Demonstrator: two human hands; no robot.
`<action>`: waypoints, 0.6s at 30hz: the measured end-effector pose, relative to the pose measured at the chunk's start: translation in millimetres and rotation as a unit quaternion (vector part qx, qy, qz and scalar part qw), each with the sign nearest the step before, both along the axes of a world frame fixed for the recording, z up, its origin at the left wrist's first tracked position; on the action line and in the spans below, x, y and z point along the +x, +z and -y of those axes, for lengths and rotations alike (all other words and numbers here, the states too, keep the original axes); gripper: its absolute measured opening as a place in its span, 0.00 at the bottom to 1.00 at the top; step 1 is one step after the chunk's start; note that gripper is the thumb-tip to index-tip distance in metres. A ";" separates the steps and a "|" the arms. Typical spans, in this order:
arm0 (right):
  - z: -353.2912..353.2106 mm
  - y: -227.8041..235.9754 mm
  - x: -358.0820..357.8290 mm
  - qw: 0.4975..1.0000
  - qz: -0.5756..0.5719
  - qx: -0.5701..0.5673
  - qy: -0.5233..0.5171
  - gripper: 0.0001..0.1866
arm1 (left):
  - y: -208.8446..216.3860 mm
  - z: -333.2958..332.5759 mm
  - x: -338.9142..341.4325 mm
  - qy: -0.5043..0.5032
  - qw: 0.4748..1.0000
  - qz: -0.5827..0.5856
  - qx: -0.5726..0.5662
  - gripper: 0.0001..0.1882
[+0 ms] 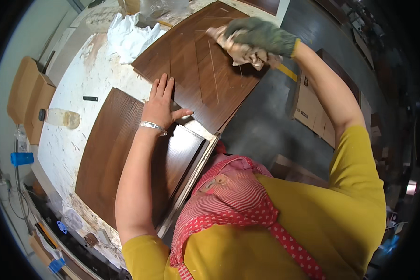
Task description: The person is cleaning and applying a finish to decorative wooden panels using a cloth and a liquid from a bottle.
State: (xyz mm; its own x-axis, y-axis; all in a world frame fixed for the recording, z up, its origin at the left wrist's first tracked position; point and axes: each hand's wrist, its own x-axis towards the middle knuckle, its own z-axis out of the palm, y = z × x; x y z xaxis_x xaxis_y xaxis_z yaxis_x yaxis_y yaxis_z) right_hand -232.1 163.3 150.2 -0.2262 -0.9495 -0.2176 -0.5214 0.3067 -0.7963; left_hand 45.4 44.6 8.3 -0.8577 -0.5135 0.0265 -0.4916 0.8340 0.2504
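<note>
A brown wood-grain panel [186,60] lies on the workbench, with pale thin lines across its face. My right hand [261,37], in a dark green glove with a yellow cuff, is closed on a crumpled beige rag [242,51] over the panel's far right part; whether the rag touches the wood there I cannot tell. Bare but for a bracelet at the wrist, my left hand [161,105] rests on the panel's near left edge, fingers stretched out and thumb apart. Beside that arm lies a second stack of brown panels [107,149].
The white, stained workbench [63,144] carries a white cloth [130,37], a capped bottle [63,118] lying on its side and a small black strip [90,98]. An open cardboard box [30,100] stands at the left. Flat cartons [315,109] lie on the right.
</note>
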 end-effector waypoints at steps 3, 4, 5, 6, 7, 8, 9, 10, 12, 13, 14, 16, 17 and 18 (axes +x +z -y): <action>-17.9 -25.5 -58.1 0.967 0.048 -0.248 0.044 0.13 | 2.9 0.4 -4.5 -0.010 1.000 -0.004 -0.002 0.56; -25.5 -25.5 -56.7 0.944 0.263 -0.194 -0.037 0.14 | 3.7 0.7 -2.3 -0.006 1.000 -0.004 -0.001 0.56; -31.3 -26.0 -57.8 0.945 0.263 -0.192 -0.034 0.14 | 5.1 0.6 -0.5 -0.004 1.000 -0.005 0.010 0.56; -40.7 -26.4 -60.3 0.922 0.332 -0.194 -0.049 0.17 | 5.4 0.1 -2.0 -0.008 1.000 -0.008 0.020 0.55; -46.5 -28.9 -61.6 0.893 0.401 -0.194 -0.061 0.19 | 4.5 0.2 -0.9 -0.006 1.000 -0.007 0.020 0.55; -51.8 -35.2 -64.2 0.893 0.402 -0.193 -0.059 0.19 | 3.5 0.4 0.1 -0.005 1.000 -0.004 0.020 0.56; -53.4 -39.4 -59.6 0.886 0.419 -0.192 -0.046 0.19 | 2.2 0.7 0.9 -0.002 1.000 0.000 0.020 0.56; -53.9 -41.8 -54.3 0.879 0.436 -0.190 -0.031 0.19 | 1.3 1.2 1.3 0.001 1.000 0.000 0.021 0.56; -51.6 -50.3 -39.0 0.870 0.449 -0.187 -0.077 0.19 | -0.4 1.7 -0.3 -0.012 1.000 -0.004 0.020 0.56; -48.9 -57.0 -35.2 0.872 0.454 -0.171 -0.064 0.18 | -0.4 1.5 -1.8 -0.011 1.000 -0.003 0.021 0.56; -44.6 -61.5 -29.3 0.873 0.459 -0.155 -0.051 0.18 | 0.1 1.6 -3.2 -0.014 1.000 -0.008 0.020 0.56; -18.7 -46.3 6.5 0.983 0.064 -0.146 0.087 0.18 | -0.6 1.8 -1.0 -0.013 1.000 -0.007 0.019 0.56; -8.2 -51.5 16.1 0.973 -0.068 -0.167 0.141 0.18 | 0.7 1.8 -1.9 -0.011 1.000 -0.006 0.016 0.56; 2.0 -62.1 23.4 0.943 -0.197 -0.186 0.193 0.18 | 1.4 1.9 -1.9 -0.006 1.000 -0.003 0.013 0.56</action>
